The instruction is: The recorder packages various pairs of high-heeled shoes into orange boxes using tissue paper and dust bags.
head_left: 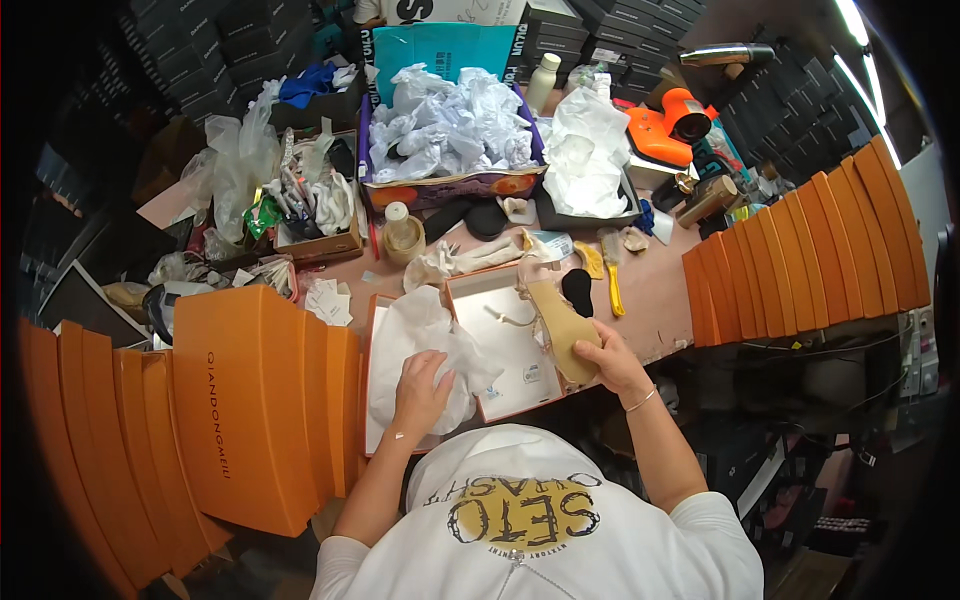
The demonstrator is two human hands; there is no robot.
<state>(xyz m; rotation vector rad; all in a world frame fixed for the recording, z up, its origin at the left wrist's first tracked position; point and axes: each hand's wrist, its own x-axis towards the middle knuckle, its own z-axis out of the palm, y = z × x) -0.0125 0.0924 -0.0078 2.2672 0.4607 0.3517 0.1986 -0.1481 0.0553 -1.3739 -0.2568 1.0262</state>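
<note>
Sandal (pixel 563 325) is showing unwrapped over the right side of the box (pixel 500 365), my right hand (pixel 614 364) clamping its sole. My left hand (pixel 422 392) is resting on the paper (pixel 420 335); I cannot tell whether it's gripping. So far, box is standing open, paper lying loose.

Head view, upright and wide fisheye: we look from the wearer's head, downward and forward across the workbench (pixel 655 265). White shirt (pixel 545 515) looms nearest, along the lower edge; left hand (pixel 424 390) and right hand (pixel 612 362) lie close, just below mid-frame. Farthest, we see dark boxes (pixel 235 45) up top. Orange boxes (pixel 800 265) curve toward the rim; corners go black.
</note>
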